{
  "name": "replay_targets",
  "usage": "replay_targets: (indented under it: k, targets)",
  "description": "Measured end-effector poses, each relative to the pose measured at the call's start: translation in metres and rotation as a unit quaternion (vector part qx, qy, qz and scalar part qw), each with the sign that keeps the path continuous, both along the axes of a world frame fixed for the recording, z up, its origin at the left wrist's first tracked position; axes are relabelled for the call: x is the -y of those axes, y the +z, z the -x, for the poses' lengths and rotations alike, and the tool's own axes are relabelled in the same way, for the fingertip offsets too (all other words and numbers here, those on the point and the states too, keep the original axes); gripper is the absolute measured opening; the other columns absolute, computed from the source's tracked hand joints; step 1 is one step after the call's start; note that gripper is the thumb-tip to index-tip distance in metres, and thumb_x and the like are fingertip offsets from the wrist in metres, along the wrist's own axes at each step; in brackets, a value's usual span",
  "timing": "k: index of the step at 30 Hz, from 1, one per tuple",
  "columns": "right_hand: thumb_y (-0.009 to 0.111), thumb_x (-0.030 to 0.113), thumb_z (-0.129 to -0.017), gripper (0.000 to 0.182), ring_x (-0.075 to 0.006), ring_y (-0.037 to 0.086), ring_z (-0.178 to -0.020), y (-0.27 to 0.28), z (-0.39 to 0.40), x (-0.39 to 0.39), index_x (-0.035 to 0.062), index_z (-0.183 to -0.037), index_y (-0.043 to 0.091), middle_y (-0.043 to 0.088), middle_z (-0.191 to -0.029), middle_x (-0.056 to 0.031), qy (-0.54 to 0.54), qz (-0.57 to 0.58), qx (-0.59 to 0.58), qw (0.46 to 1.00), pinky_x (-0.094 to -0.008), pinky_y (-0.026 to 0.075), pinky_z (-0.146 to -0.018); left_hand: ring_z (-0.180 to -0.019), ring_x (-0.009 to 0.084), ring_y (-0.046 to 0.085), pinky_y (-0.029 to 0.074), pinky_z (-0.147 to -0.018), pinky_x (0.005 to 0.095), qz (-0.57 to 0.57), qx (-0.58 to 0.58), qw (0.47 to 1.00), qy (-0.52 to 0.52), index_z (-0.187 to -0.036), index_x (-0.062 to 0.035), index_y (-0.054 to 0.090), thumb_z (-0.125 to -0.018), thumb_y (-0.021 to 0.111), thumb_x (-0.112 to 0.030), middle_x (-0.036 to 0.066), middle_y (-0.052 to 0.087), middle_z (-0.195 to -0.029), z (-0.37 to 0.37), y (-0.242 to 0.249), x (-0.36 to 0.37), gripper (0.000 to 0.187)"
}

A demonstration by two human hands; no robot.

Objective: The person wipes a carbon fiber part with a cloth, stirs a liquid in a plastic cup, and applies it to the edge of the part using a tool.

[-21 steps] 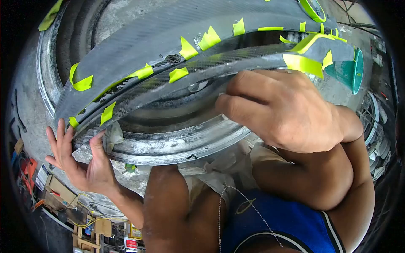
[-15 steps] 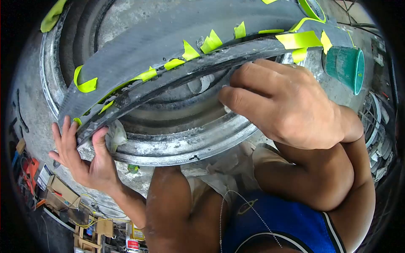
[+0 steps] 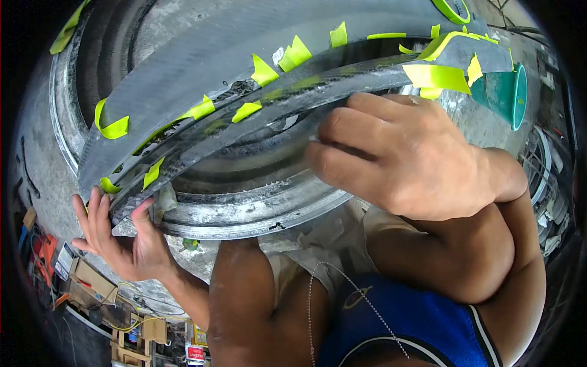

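Note:
A long, curved dark grey panel (image 3: pixel 202 73) lies across the wheel rims, with bright yellow-green tape (image 3: pixel 295 54) stuck on in several pieces. Along its near side runs a narrower curved strip (image 3: pixel 202 145), parted from the panel by a dark gap. My left hand (image 3: pixel 122 235) holds the strip's left end, thumb on the near side and fingers on the far side. My right hand (image 3: pixel 397 153) is closed below the strip's right part, fingers curled under. What it grips is hidden beneath the knuckles.
Beneath the panel sits a large dusty metal rim (image 3: pixel 257 214). A green bucket (image 3: pixel 504 98) stands at the right, and a tape roll (image 3: pixel 452 9) lies at the top. Boxes (image 3: pixel 92 278) and tools clutter the lower left. Another metal ring (image 3: pixel 541 165) is at far right.
The strip has tilted toward me and swung away from the panel, widening the gap at the middle. Its tape pieces moved with it. My right hand shifted slightly left and down.

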State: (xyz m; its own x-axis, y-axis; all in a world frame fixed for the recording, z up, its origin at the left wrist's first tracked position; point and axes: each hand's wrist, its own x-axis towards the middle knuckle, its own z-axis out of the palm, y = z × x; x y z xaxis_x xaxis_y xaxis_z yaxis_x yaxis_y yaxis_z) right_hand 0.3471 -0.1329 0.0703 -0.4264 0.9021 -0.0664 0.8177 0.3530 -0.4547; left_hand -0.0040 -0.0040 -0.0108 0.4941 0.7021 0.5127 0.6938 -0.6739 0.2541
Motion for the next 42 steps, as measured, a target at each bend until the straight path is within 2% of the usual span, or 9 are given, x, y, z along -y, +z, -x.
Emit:
replay_targets:
  k: [12, 18, 24, 27, 29, 30, 32, 35, 42]
  targets:
    - [0.068, 0.020, -0.073, 0.034, -0.0204, 0.062, -0.080, -0.004, -0.002, 0.004, 0.0031, -0.103, 0.070, 0.061, -0.095, -0.0061, 0.030, -0.015, 0.016, 0.999, -0.0325, 0.054, -0.060, -0.137, 0.0334, 0.062, 0.010, -0.127, 0.0629, -0.010, -0.009, 1.000, 0.011, -0.127, -0.0101, 0.071, -0.085, 0.089, -0.035, 0.003, 0.076, -0.129, -0.002, -0.001, -0.004, 0.052]
    - [0.067, 0.024, -0.073, 0.034, -0.0200, 0.063, -0.081, -0.011, -0.002, 0.008, 0.0038, -0.100, 0.070, 0.061, -0.093, -0.0057, 0.087, -0.025, -0.039, 0.995, -0.0315, 0.051, -0.064, -0.138, 0.0334, 0.061, 0.010, -0.127, 0.0622, -0.013, -0.008, 1.000, 0.013, -0.129, -0.0091, 0.071, -0.086, 0.087, -0.040, 0.004, 0.076, -0.129, -0.002, -0.002, -0.003, 0.055]
    - [0.067, 0.024, -0.074, 0.025, -0.0194, 0.064, -0.083, -0.019, 0.003, 0.011, 0.0061, -0.091, 0.065, 0.060, -0.090, -0.0046, 0.146, 0.005, -0.055, 0.988, -0.0322, 0.052, -0.067, -0.136, 0.0330, 0.062, 0.013, -0.127, 0.0603, -0.022, -0.008, 1.000, 0.010, -0.129, -0.0081, 0.071, -0.087, 0.087, -0.040, 0.006, 0.076, -0.129, -0.001, -0.003, -0.001, 0.055]
    - [0.067, 0.019, -0.080, 0.015, -0.0235, 0.069, -0.090, -0.021, 0.006, 0.012, 0.0051, -0.085, 0.069, 0.068, -0.089, -0.0069, 0.151, 0.027, -0.060, 0.986, -0.0341, 0.056, -0.075, -0.135, 0.0327, 0.062, 0.014, -0.127, 0.0599, -0.021, -0.012, 1.000, 0.017, -0.129, -0.0077, 0.070, -0.088, 0.087, -0.041, 0.006, 0.076, -0.129, -0.002, -0.002, 0.001, 0.056]
    - [0.068, 0.018, -0.081, 0.014, -0.0236, 0.070, -0.091, -0.024, 0.008, 0.015, 0.0046, -0.086, 0.070, 0.069, -0.091, -0.0070, 0.169, 0.041, -0.063, 0.983, -0.0339, 0.057, -0.076, -0.136, 0.0301, 0.062, 0.014, -0.126, 0.0620, -0.023, 0.003, 1.000, 0.005, -0.131, -0.0082, 0.069, -0.090, 0.086, -0.027, 0.003, 0.075, -0.132, -0.007, -0.001, 0.002, 0.048]
    - [0.068, 0.018, -0.081, 0.014, -0.0236, 0.070, -0.091, -0.028, 0.009, 0.017, 0.0046, -0.086, 0.070, 0.069, -0.091, -0.0070, 0.167, 0.041, -0.063, 0.983, -0.0339, 0.057, -0.076, -0.136, 0.0301, 0.062, 0.014, -0.126, 0.0620, -0.022, 0.004, 1.000, 0.004, -0.131, -0.0082, 0.069, -0.090, 0.086, -0.027, 0.003, 0.075, -0.132, -0.007, -0.001, 0.002, 0.048]
    - [0.067, 0.023, -0.075, 0.017, -0.0202, 0.064, -0.083, -0.036, 0.011, 0.022, 0.0084, -0.083, 0.062, 0.057, -0.084, -0.0038, 0.163, -0.001, -0.058, 0.985, -0.0334, 0.054, -0.069, -0.135, 0.0295, 0.063, 0.016, -0.125, 0.0623, -0.025, 0.003, 1.000, 0.009, -0.132, -0.0077, 0.069, -0.089, 0.087, -0.027, 0.003, 0.076, -0.131, -0.008, -0.001, 0.002, 0.050]
    - [0.067, 0.023, -0.075, 0.017, -0.0204, 0.064, -0.083, -0.038, 0.012, 0.023, 0.0090, -0.081, 0.061, 0.056, -0.083, -0.0037, 0.162, 0.002, -0.054, 0.985, -0.0339, 0.055, -0.069, -0.135, 0.0325, 0.062, 0.014, -0.126, 0.0608, -0.020, -0.010, 1.000, 0.011, -0.134, -0.0059, 0.066, -0.088, 0.086, -0.039, 0.006, 0.075, -0.131, 0.001, -0.004, 0.000, 0.060]
    - [0.067, 0.023, -0.076, 0.016, -0.0206, 0.065, -0.083, -0.040, 0.012, 0.025, 0.0095, -0.080, 0.060, 0.058, -0.083, -0.0035, 0.160, -0.005, -0.042, 0.986, -0.0337, 0.054, -0.071, -0.135, 0.0319, 0.063, 0.016, -0.126, 0.0607, -0.023, -0.018, 0.999, 0.014, -0.134, -0.0051, 0.066, -0.091, 0.084, -0.040, 0.006, 0.075, -0.131, -0.001, -0.003, 0.000, 0.059]
